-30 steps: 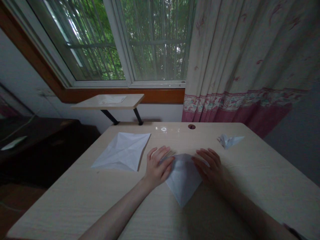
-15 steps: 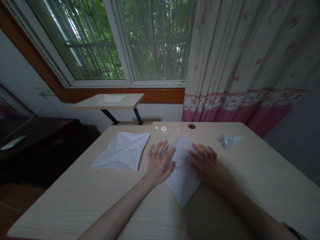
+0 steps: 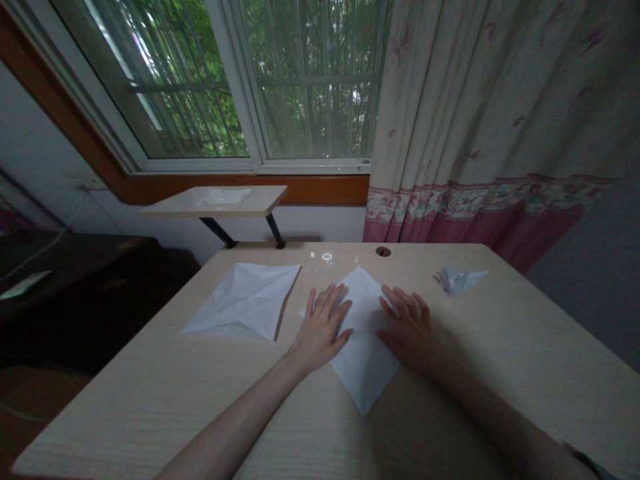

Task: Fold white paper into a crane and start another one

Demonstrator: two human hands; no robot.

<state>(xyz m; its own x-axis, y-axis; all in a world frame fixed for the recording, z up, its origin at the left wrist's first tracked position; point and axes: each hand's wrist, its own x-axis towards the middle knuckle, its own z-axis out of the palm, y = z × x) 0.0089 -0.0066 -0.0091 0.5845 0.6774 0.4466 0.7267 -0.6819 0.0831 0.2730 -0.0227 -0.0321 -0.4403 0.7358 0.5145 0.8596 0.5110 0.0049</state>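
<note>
I see the left hand [image 3: 320,327] and the right hand [image 3: 407,327] lying on the folded paper [image 3: 365,373] at the middle of the bench [image 3: 150,400]. The fingers are open and spread, gripping nothing; I think they press to keep the paper flat. Left of this paper lies a creased sheet [image 3: 240,300]; right of it, a small folded paper shape [image 3: 457,281].

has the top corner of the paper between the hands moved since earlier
Yes, the paper's top corner has moved forward, closer to the hole in the desk.
</note>
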